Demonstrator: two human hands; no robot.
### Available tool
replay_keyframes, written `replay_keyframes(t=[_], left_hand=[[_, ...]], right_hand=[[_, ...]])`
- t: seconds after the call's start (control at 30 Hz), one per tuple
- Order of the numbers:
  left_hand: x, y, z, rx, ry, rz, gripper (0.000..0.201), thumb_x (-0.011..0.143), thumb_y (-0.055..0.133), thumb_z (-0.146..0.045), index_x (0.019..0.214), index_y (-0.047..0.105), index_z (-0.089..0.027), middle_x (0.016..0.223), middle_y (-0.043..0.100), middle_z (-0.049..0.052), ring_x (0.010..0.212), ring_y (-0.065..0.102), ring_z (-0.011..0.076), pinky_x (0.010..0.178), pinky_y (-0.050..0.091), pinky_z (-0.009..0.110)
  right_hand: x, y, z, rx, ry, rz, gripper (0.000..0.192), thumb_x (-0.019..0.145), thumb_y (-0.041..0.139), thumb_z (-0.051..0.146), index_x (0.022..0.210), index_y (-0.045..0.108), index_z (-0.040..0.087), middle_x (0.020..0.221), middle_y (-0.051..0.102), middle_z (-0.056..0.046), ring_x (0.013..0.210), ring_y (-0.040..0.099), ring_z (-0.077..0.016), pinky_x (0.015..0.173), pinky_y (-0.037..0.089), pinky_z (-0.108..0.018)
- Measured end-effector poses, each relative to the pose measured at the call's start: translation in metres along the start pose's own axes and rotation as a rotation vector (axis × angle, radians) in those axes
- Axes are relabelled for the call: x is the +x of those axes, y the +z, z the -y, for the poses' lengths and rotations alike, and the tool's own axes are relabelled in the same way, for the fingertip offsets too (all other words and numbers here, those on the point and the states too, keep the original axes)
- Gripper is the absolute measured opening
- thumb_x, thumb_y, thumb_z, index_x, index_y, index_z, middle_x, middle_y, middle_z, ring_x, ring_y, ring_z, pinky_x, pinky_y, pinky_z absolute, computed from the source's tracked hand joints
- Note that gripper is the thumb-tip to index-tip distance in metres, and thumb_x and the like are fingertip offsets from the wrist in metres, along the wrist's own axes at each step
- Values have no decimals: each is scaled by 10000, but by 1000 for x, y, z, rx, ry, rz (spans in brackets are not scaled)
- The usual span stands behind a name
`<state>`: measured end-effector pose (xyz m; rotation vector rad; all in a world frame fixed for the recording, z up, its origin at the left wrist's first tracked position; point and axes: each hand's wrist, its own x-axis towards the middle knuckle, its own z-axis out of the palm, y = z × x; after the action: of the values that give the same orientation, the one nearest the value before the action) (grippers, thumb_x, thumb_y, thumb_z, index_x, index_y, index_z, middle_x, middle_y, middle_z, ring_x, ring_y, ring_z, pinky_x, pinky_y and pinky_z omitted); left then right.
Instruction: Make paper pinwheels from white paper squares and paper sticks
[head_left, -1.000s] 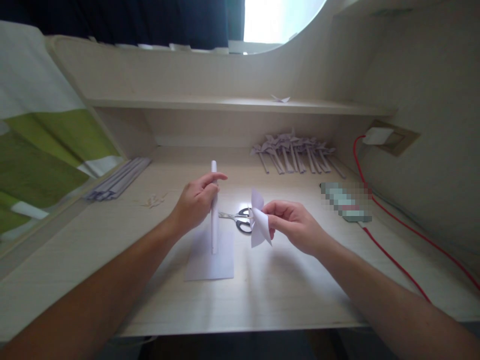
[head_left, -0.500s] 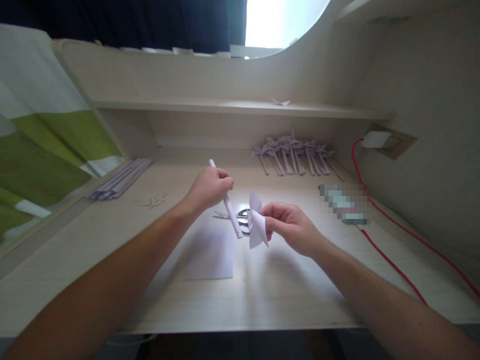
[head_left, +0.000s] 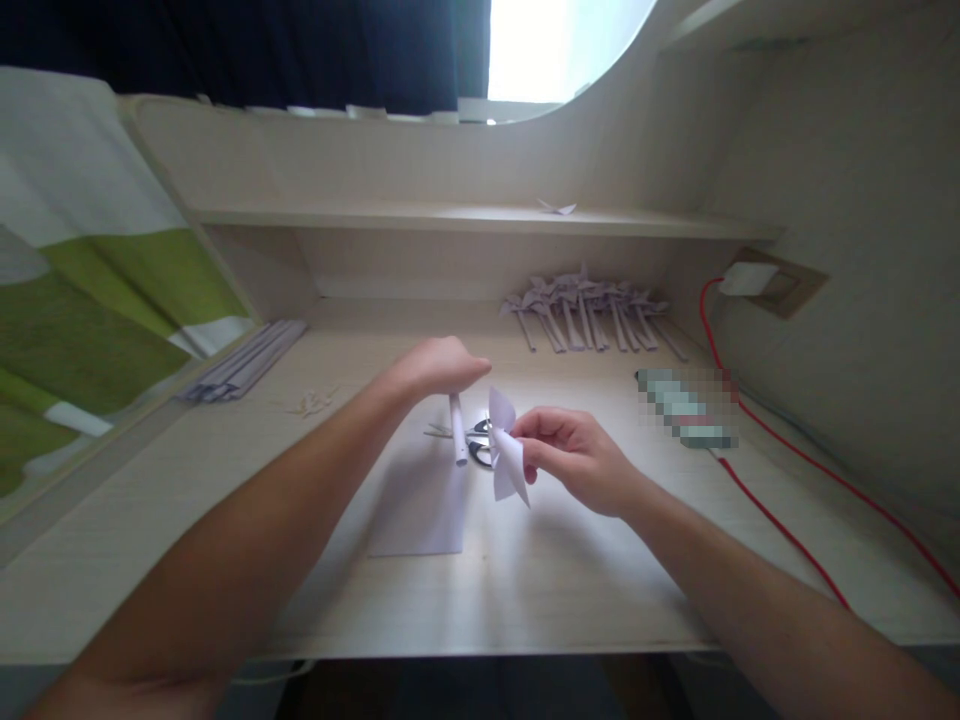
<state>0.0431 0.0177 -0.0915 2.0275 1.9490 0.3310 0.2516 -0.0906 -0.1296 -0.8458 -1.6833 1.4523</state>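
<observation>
My left hand point(head_left: 444, 368) is closed round the upper part of a rolled white paper stick point(head_left: 458, 430), whose lower end points down and toward me. Just to the right, my right hand point(head_left: 574, 450) pinches a white paper pinwheel point(head_left: 507, 455) at its centre, its curled blades facing left. Stick and pinwheel are apart, with a small gap between them. Behind them on the desk lie scissors point(head_left: 480, 454) with black handles, partly hidden by the pinwheel. A square white paper sheet point(head_left: 420, 510) lies below my left hand.
Finished paper pinwheels point(head_left: 589, 310) lie in a row at the back right. Flat paper strips point(head_left: 244, 362) are stacked at the left, near small pale sticks point(head_left: 313, 402). A blurred-out device point(head_left: 686, 408) and a red cable point(head_left: 784, 535) lie at the right. A paper scrap point(head_left: 557, 208) rests on the shelf point(head_left: 420, 217).
My left hand has turned and shifted slightly right, swinging the paper stick from a slant to nearly upright. The pinwheel in my right hand has moved slightly left.
</observation>
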Motion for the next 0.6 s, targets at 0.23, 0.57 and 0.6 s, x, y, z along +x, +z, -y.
replay_keyframes(t=[0.23, 0.57, 0.6], left_hand=[[14, 11, -17, 114, -77, 96, 393, 794, 653, -536, 671, 764, -180, 759, 768, 164, 833, 731, 320, 699, 476, 316], [15, 18, -23, 40, -79, 100, 346, 986, 665, -355, 1295, 639, -201, 1321, 646, 103, 1130, 666, 258, 937, 588, 449], [17, 21, -22, -17, -49, 53, 344, 983, 667, -351, 1294, 644, -205, 1324, 646, 104, 1135, 666, 265, 934, 588, 446]], right_hand=[[0, 1, -3, -43, -22, -27, 110, 858, 692, 254, 861, 706, 145, 705, 657, 3, 618, 603, -128, 596, 471, -260], [-1, -1, 0, -213, -78, -27, 86, 889, 639, 209, 855, 700, 159, 704, 641, 12, 634, 576, -123, 592, 440, -249], [-2, -1, 0, -258, -91, -22, 87, 896, 635, 202, 861, 702, 159, 702, 640, 12, 634, 570, -123, 588, 431, -248]])
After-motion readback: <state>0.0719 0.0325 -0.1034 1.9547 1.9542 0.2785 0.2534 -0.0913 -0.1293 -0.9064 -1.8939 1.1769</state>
